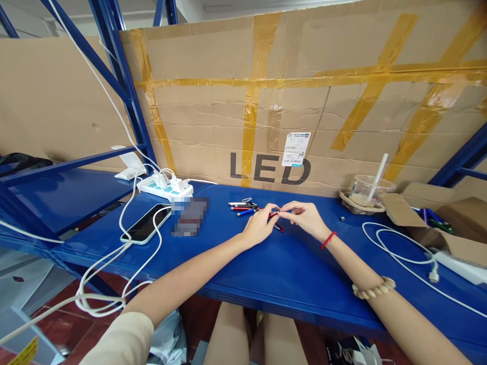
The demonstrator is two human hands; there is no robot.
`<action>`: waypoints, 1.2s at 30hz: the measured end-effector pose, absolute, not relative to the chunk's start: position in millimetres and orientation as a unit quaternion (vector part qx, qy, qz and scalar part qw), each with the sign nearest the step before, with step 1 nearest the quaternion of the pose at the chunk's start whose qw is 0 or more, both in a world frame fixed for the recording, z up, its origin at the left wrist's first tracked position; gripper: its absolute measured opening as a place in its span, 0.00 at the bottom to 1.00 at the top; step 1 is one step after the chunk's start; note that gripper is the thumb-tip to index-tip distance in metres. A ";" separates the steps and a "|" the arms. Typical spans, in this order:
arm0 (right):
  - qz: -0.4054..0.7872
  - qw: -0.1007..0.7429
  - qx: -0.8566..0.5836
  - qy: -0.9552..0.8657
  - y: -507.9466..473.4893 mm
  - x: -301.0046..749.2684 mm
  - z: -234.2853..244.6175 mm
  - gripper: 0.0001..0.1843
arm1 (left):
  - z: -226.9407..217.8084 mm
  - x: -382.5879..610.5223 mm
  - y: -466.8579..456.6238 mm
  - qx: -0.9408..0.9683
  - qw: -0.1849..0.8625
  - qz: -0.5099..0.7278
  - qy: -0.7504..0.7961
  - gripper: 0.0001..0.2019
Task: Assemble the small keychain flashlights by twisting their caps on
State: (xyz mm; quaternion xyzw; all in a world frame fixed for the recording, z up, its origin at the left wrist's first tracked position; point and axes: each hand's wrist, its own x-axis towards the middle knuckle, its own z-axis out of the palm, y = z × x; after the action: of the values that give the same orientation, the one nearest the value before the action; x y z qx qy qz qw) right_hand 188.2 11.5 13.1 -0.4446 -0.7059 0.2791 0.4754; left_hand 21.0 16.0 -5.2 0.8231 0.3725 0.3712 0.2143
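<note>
A slim red pen-like stick [273,215] is held between the fingers of my left hand [260,223]. My right hand [306,217] meets it at the stick's far end, thumb and index finger pinched on something too small to make out. Just left of the hands lie more pen-like sticks, among them a silver one [236,204] and a blue one [245,213]. Another dark red stick [279,227] lies on the blue tabletop [262,268], below the fingertips. A tiny metal piece [342,219] sits apart to the right.
At left are a white power strip [165,188] with chargers, a phone [147,223] and looping white cables. A lidded plastic cup [371,188] with a straw stands back right, beside an open cardboard box [452,218] and a coiled white cable [399,248]. A large carton [213,121] backs the shelf.
</note>
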 end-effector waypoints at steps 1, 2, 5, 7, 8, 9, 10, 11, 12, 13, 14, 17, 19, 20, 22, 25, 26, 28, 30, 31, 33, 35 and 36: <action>0.276 0.472 -0.450 -0.706 11.5 188.1 12.8 0.17 | -5.7 21.2 16.3 0.824 0.213 0.372 0.370 0.11; 0.273 0.469 -0.456 -0.706 11.4 188.0 12.7 0.17 | -6.2 21.3 16.7 0.825 0.211 0.372 0.369 0.11; 0.268 0.459 -0.474 -0.702 10.4 186.8 13.3 0.18 | -7.1 21.5 17.4 0.824 0.206 0.373 0.373 0.11; 0.266 0.455 -0.484 -0.699 9.6 185.7 14.0 0.19 | -7.2 21.7 17.6 0.824 0.204 0.371 0.377 0.11; 0.266 0.453 -0.488 -0.697 9.3 185.3 14.3 0.19 | -7.0 21.8 17.6 0.824 0.205 0.369 0.378 0.11; 0.266 0.451 -0.493 -0.695 9.1 185.0 14.5 0.20 | -6.7 21.8 17.5 0.824 0.207 0.368 0.378 0.11; 0.267 0.450 -0.497 -0.692 9.0 184.7 14.6 0.20 | -6.3 21.8 17.3 0.824 0.208 0.366 0.379 0.11; 0.267 0.448 -0.500 -0.691 8.9 184.6 14.6 0.21 | -5.9 21.9 17.1 0.824 0.209 0.364 0.380 0.11; 0.267 0.446 -0.501 -0.692 8.9 184.4 14.6 0.21 | -5.5 21.9 16.9 0.824 0.210 0.361 0.382 0.10; 0.266 0.444 -0.502 -0.693 8.8 184.3 14.6 0.21 | -5.1 21.9 16.7 0.824 0.209 0.359 0.384 0.10; 0.265 0.441 -0.502 -0.695 8.6 184.2 14.7 0.21 | -5.0 21.9 16.5 0.824 0.209 0.357 0.387 0.10; 0.260 0.441 -0.504 -0.696 8.3 183.8 15.0 0.22 | -5.0 21.9 16.3 0.822 0.209 0.357 0.391 0.10; 0.256 0.444 -0.506 -0.694 8.5 183.8 15.0 0.22 | -5.0 21.7 16.2 0.820 0.212 0.357 0.393 0.10; 0.253 0.445 -0.504 -0.695 8.8 184.0 14.8 0.22 | -4.9 21.6 16.1 0.819 0.214 0.356 0.395 0.10; 0.251 0.447 -0.492 -0.703 9.7 184.6 14.4 0.21 | -4.4 21.2 15.6 0.818 0.221 0.352 0.397 0.10; 0.253 0.454 -0.470 -0.713 11.0 185.4 13.5 0.21 | -4.1 20.9 15.3 0.821 0.227 0.349 0.391 0.09; 0.255 0.456 -0.466 -0.714 11.3 185.6 13.2 0.21 | -4.3 20.8 15.4 0.823 0.226 0.349 0.388 0.09; 0.259 0.456 -0.466 -0.713 11.6 185.9 12.5 0.22 | -4.8 20.8 15.7 0.824 0.221 0.350 0.386 0.09; 0.261 0.452 -0.472 -0.711 11.6 186.3 11.6 0.22 | -5.3 20.8 16.0 0.824 0.218 0.352 0.386 0.09; 0.261 0.449 -0.476 -0.710 11.6 186.5 11.2 0.22 | -5.4 20.9 16.1 0.824 0.217 0.352 0.387 0.09; 0.264 0.444 -0.482 -0.707 11.5 187.0 10.7 0.22 | -5.3 21.0 16.1 0.825 0.216 0.350 0.389 0.09; 0.269 0.442 -0.485 -0.706 11.2 187.3 10.8 0.22 | -4.9 21.0 15.9 0.826 0.214 0.346 0.390 0.10; 0.271 0.441 -0.484 -0.705 11.0 187.3 10.9 0.22 | -4.8 20.9 15.8 0.827 0.212 0.344 0.391 0.10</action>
State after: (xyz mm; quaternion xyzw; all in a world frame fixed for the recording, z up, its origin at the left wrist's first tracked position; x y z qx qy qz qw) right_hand 187.3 11.0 10.9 -0.4840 -0.7054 0.2708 0.4413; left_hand 20.9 15.8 -4.8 0.8267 0.3915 0.3443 0.2117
